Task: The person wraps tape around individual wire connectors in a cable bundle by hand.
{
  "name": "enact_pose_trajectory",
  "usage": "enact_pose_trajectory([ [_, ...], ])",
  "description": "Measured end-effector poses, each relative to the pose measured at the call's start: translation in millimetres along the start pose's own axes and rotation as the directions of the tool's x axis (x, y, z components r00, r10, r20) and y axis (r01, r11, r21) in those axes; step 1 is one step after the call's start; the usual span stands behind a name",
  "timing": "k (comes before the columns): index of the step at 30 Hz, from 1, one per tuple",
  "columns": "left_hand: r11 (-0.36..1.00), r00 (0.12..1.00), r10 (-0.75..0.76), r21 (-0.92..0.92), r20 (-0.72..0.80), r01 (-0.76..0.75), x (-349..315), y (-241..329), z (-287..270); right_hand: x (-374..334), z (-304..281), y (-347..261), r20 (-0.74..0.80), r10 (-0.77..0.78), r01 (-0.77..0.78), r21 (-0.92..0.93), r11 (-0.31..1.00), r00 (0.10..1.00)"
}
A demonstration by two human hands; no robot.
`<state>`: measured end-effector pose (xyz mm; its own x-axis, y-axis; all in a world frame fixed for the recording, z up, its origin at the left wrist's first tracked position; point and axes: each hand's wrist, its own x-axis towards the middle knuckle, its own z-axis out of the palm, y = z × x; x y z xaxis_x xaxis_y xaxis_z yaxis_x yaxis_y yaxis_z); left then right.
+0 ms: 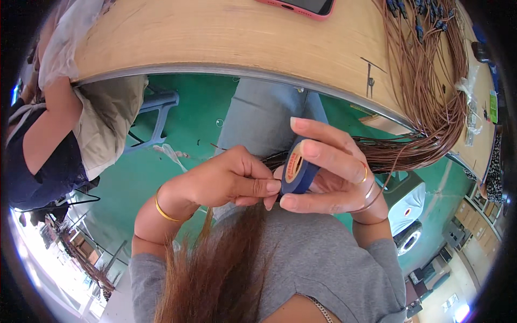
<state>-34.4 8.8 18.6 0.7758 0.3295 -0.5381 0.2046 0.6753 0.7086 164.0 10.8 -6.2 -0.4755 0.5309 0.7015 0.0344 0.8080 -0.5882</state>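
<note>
My right hand (344, 175) holds a roll of dark blue tape (301, 173) with a pale printed core, its fingers curved loosely around it. Thumb and index finger of my left hand (237, 180) are pinched together right against the roll's near-left edge. A bundle of brown cables (398, 153) hangs off the table on the right and runs behind my right hand toward the left one. One thin brown cable end pokes out above my left wrist. My left fingers close around the bundle's end, though the exact pinch point is partly hidden. Both hands are over my lap.
A wooden table (204, 35) with a metal edge spans the far side. On it lie a phone in a red case (301, 6) and more brown cables with blue connectors (420, 21). Another person's arm (51, 126) is at left, near a blue-grey stool (156, 116).
</note>
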Motion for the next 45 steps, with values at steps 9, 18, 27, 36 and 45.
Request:
enact_pose_trajectory([
  [9, 1.0, 0.997, 0.002, -0.003, -0.083, -0.002, -8, 6, 11, -3, -6, 2, 0.001, 0.165, -0.165, 0.053, 0.985, 0.986],
  [18, 0.981, 0.985, 0.118, 0.167, -0.126, -0.096, -12, 9, 16, -7, 2, 7, 0.056, 0.304, -0.308, 0.218, 0.926, 0.951],
  [27, 0.923, 0.953, 0.257, 0.334, -0.16, -0.193, -16, 8, 19, -17, 5, -3, 0.117, 0.447, -0.459, 0.328, 0.825, 0.887],
  [36, 0.939, 0.922, 0.296, 0.252, -0.248, -0.233, -16, -1, 16, -28, 15, -13, 0.154, 0.494, -0.499, 0.497, 0.709, 0.856],
  [45, 0.952, 0.927, 0.294, 0.161, -0.231, -0.262, -17, -4, 13, -27, 26, -2, 0.165, 0.442, -0.428, 0.673, 0.603, 0.882],
])
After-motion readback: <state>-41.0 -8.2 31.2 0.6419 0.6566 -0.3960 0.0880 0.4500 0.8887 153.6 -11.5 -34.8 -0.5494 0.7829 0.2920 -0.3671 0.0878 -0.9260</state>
